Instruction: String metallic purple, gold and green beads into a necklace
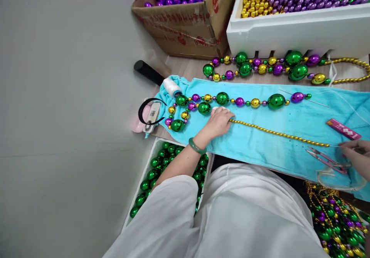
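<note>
My left hand (221, 121), with a green bangle at the wrist, has its fingers closed at the left end of a strand of small gold beads (279, 134). The strand runs straight across a turquoise towel (260, 154). At the right edge, my right hand (357, 154) pinches the thin thread coming out of the strand's other end; part of this hand is cut off. Beside it lie pink thread snips (328, 159) and a small pink packet (343, 129). A string of large green, purple and gold beads (222, 98) curves above my left hand.
A finished-looking bead necklace (261, 69) lies beyond the towel. Behind it stand a cardboard box (179, 30) and a white foam box (289, 30) of beads. A thread spool (172, 87) is at left. Green beads (154, 173) and bead necklaces (335, 219) sit near my lap.
</note>
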The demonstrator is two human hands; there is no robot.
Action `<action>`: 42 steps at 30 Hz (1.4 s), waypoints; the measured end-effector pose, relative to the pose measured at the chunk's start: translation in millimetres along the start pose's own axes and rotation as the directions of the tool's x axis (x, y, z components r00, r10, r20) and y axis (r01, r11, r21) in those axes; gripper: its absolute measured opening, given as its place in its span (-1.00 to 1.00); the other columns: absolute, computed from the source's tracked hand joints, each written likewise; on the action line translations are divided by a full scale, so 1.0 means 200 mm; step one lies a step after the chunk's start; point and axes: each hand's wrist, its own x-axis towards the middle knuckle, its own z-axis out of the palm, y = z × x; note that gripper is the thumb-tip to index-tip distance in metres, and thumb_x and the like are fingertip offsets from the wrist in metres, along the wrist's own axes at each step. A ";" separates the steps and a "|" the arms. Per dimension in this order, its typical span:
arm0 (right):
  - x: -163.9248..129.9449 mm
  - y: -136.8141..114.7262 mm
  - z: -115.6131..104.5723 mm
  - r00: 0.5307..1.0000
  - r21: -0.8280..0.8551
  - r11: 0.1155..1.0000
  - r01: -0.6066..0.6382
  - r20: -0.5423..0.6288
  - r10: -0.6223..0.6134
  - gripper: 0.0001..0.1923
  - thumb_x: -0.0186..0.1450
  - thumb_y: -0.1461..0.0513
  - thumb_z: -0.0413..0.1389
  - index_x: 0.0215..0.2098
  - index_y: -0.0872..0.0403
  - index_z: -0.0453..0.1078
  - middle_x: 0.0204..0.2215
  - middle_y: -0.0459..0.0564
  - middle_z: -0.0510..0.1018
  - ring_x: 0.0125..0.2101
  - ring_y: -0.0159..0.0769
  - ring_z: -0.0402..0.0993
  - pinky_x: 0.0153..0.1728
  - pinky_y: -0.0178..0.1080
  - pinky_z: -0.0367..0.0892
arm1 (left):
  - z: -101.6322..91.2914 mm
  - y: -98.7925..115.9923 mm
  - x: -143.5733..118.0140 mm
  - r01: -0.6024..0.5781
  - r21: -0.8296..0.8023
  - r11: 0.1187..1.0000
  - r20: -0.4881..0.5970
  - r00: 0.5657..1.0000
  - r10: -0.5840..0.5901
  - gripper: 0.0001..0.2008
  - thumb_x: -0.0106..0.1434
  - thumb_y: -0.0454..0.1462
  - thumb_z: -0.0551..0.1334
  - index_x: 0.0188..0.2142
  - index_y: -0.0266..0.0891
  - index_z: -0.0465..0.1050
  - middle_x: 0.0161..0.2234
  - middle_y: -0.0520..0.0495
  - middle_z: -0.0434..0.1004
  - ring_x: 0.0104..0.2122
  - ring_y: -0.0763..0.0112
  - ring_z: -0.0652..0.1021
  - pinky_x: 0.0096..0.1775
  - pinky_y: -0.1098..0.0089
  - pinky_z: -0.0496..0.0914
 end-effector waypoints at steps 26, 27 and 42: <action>0.05 0.04 0.10 0.993 -0.088 0.989 -0.115 -0.006 0.115 -0.83 -0.03 0.07 0.11 -0.46 -0.09 0.37 -0.59 0.00 0.48 -0.56 -0.11 0.37 -0.50 -0.15 0.19 | 0.07 0.01 -0.02 -0.021 -0.009 1.000 -0.121 0.992 0.020 -0.76 0.22 -0.19 0.18 -0.13 -0.08 0.50 0.05 -0.09 0.39 0.15 0.07 0.24 0.25 -0.08 -0.14; 0.04 0.04 0.10 0.993 -0.089 0.989 -0.117 -0.008 0.117 -0.83 -0.02 0.07 0.11 -0.46 -0.09 0.37 -0.58 0.01 0.49 -0.55 -0.10 0.37 -0.50 -0.15 0.19 | 0.07 0.02 -0.02 -0.031 -0.010 0.999 -0.130 0.991 0.029 -0.75 0.21 -0.17 0.18 -0.12 -0.07 0.49 0.05 -0.09 0.39 0.15 0.07 0.24 0.25 -0.09 -0.14; 0.00 -0.02 0.08 0.996 -0.120 0.989 -0.088 0.013 0.090 -0.81 0.04 0.06 0.06 -0.41 -0.05 0.36 -0.58 -0.01 0.47 -0.52 -0.13 0.38 -0.48 -0.18 0.21 | 0.10 0.08 0.03 -0.030 0.004 1.000 -0.129 0.991 0.031 -0.81 0.25 -0.23 0.14 -0.21 -0.10 0.51 0.03 -0.08 0.40 0.14 0.07 0.26 0.25 -0.15 -0.18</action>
